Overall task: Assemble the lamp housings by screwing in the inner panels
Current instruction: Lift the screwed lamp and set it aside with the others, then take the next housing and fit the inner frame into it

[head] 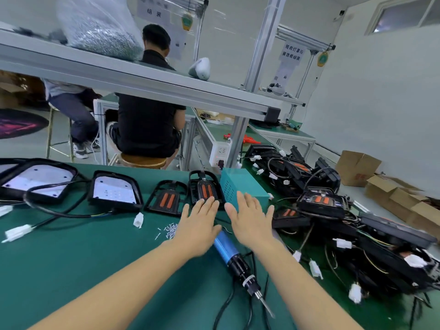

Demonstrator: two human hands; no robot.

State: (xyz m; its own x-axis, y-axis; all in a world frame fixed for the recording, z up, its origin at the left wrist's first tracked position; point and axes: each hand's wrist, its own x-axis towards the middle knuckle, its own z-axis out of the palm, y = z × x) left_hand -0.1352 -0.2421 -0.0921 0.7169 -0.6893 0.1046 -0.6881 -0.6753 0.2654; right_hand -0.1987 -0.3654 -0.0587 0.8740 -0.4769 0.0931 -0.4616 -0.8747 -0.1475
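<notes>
Two hands, left hand (pixel 198 226) and right hand (pixel 252 217), hover flat, grip apart, holding nothing; the blue-barrelled electric screwdriver (pixel 234 257) lies between them, long axis toward the tabletop's near edge.

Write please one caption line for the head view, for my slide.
Both open hands, left hand and right hand, reach over an electric screwdriver toward lamp housings on the green bench.

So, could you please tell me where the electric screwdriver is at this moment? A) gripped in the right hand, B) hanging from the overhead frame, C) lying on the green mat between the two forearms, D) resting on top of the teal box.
C: the electric screwdriver lies on the green mat, between both forearms, and the open left hand and right hand hold nothing.
</notes>
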